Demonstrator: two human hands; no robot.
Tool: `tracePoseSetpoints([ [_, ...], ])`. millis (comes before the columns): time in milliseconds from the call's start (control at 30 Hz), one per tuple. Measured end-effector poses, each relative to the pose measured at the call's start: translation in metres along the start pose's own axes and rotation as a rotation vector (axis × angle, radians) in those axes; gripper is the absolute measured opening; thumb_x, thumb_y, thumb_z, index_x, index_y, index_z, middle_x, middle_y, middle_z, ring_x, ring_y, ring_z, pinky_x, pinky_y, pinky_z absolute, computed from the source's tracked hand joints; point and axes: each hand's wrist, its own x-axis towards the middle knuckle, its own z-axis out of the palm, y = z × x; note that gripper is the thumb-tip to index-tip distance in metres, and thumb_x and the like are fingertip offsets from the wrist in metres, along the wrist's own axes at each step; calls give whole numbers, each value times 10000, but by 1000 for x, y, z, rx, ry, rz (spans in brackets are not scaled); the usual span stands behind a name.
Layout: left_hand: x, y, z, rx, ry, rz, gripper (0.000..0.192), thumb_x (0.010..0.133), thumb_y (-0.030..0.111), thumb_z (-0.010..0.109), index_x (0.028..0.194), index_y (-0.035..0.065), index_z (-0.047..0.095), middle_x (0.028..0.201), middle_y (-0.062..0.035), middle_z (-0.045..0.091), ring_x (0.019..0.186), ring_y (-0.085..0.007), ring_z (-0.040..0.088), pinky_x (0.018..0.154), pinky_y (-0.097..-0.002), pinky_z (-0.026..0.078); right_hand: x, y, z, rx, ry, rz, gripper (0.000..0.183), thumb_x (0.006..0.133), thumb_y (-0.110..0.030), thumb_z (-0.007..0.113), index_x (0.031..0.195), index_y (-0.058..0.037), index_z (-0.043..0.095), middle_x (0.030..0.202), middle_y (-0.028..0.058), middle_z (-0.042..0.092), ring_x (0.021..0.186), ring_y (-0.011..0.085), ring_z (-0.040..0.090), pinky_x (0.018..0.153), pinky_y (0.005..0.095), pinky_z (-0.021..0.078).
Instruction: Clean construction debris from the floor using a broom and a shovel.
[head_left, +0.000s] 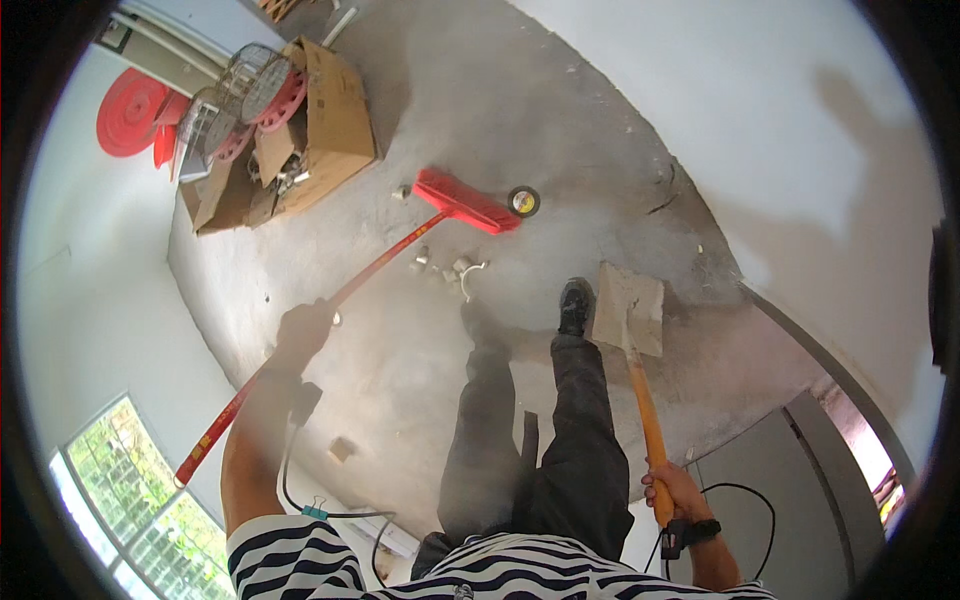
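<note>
My left hand (304, 330) grips the red handle of a push broom with a red bristle head (466, 201). The broom head rests on the dusty concrete floor ahead of me. In my right hand (673, 491) is the orange wooden handle of a flat-bladed shovel. Its pale, dusty blade (628, 307) lies just right of my black shoe (575, 306). By the right end of the broom head there is a round disc with a yellow label (523, 201). Several small fittings (421, 259) and a curved white clip (470, 281) lie below the broom head.
At the upper left stands an open cardboard box (330, 127) with wire fan guards (259, 82) on it. Red plastic basins (133, 112) are beside it. A white wall (750, 112) bounds the right side. A barred window (131, 487) is at lower left. Small debris (341, 450) lies on the floor.
</note>
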Motion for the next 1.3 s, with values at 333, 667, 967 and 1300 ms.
tracePoseSetpoints([
  [333,3,-60,102,-246,204,-56,327,950,277,398,906,16,590,809,-221,627,733,-393,620,664,-475,503,9,-24,34,-835,98,-193,468,785,-77,577,1205,28,399,881,120,539,574,179,585,502,301,506],
  [667,-27,-41,143,-393,-187,-122,187,871,142,444,832,22,583,741,-145,626,619,-282,657,529,-404,538,20,-75,88,-1245,127,-214,434,753,-77,580,1146,46,441,805,108,537,587,187,596,550,308,526],
  [967,-128,-58,127,-653,-217,-198,181,905,151,432,888,23,559,785,-139,613,672,-322,630,614,-435,506,24,-80,95,-1210,107,-128,450,752,-84,590,1152,55,436,815,111,554,582,181,599,546,304,523],
  [1300,50,2,105,-240,40,-17,377,953,300,361,959,-25,553,819,-249,628,769,-412,624,686,-514,500,61,-86,90,-1263,-17,-140,526,752,-113,583,1232,26,417,849,134,596,627,192,614,584,316,510],
])
